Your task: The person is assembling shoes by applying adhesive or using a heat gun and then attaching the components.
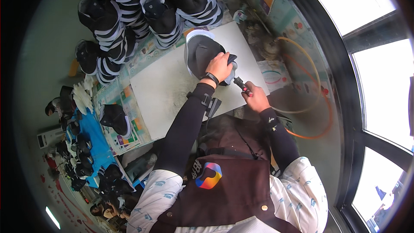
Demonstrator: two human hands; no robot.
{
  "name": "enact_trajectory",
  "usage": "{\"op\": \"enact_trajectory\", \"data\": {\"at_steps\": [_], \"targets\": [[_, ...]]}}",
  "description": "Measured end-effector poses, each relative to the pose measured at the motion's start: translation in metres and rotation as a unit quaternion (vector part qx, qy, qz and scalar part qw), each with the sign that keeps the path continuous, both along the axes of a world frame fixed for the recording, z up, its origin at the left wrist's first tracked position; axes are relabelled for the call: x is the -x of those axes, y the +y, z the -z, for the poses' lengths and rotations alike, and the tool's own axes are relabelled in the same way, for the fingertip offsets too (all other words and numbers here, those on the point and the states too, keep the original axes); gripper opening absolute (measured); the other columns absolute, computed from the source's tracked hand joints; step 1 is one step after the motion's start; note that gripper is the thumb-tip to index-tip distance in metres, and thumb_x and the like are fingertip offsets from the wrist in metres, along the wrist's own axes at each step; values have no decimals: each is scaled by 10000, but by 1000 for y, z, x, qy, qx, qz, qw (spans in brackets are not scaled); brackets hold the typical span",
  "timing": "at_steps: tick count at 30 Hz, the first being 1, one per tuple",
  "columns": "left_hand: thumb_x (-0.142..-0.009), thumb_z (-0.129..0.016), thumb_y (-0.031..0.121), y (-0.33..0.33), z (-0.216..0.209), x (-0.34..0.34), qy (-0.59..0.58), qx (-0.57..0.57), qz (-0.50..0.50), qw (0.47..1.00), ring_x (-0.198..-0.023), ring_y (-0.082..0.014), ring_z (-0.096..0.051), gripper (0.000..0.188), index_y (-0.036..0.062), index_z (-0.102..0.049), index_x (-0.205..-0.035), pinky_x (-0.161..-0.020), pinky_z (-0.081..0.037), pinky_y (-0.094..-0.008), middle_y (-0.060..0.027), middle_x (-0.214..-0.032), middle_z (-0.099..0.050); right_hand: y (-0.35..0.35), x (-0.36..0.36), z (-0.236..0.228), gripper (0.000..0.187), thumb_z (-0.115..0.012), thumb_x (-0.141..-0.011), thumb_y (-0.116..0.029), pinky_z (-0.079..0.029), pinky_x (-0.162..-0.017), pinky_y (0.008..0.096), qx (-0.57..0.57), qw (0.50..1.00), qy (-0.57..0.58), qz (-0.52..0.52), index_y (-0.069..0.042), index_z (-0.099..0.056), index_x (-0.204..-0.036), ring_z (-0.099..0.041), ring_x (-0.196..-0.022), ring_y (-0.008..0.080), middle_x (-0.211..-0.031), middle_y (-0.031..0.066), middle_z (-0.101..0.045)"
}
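My left hand [220, 67] is closed on a dark grey shoe upper [201, 52] with a pale edge, holding it over a white board [159, 99]. Just to the right, my right hand [257, 98] grips a small black-and-red hand tool [242, 85]. The tool's dark tip points toward the lower right of the upper, a short gap away. What kind of tool it is, I cannot make out. Part of the upper lies hidden under my left fingers.
Tall stacks of similar uppers [161, 23] stand beyond the board. A single upper [115, 118] lies at the board's left, near white gloves [83, 97]. Yellow and orange hoses [319, 77] loop at the right, beside a window frame [351, 56]. Other people work at the far left.
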State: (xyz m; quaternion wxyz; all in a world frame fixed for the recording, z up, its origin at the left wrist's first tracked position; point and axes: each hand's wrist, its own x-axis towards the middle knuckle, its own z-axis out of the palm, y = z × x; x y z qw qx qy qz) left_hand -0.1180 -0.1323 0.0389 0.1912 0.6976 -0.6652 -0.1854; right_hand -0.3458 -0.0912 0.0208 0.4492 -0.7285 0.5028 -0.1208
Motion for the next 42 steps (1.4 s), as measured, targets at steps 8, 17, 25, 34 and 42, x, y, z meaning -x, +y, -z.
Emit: {"op": "enact_trajectory", "data": {"at_steps": [8,17,25,34,42], "targets": [[-935,-664,187,8,1,-4,36,13,9,999,-1044,-462,-644,413,-15,-650,-1295,-920,-533,-508,-243,-1120,-669,-1,6,11,274,-704,-847,-218,-527,-765,507,-42,998,-45,-2,-23,-664,-1035,-669,-834,472,-827,241,-690],[-943,-679,188,42,4,-20,69,44,16,997,-1150,-449,-636,463,28,-552,-1359,-974,-538,-503,-228,-1285,-647,-8,4,10,288,-710,-843,-243,-519,-762,507,-64,997,-45,13,-26,-674,-1029,-668,-840,466,-828,252,-685],[-974,-672,246,53,1,-21,62,30,1,998,-1143,-445,-645,458,43,-537,-1362,-962,-544,-505,-233,-1291,-647,-6,6,12,293,-717,-842,-232,-522,-777,505,-63,997,-44,21,-32,-677,-1053,-670,-848,462,-836,249,-688],[-971,-681,266,55,2,-20,69,12,-13,997,-1133,-446,-652,471,46,-535,-1361,-956,-550,-508,-233,-1275,-655,-1,4,16,285,-711,-847,-234,-525,-767,497,-56,997,-51,17,-30,-664,-1040,-676,-832,458,-826,248,-686],[-984,-678,280,46,4,-20,56,16,-8,998,-1141,-452,-646,479,24,-535,-1363,-984,-529,-497,-243,-1266,-658,11,2,11,259,-687,-839,-200,-527,-767,517,-27,999,-36,19,-31,-662,-1034,-677,-825,465,-797,251,-677]]}}
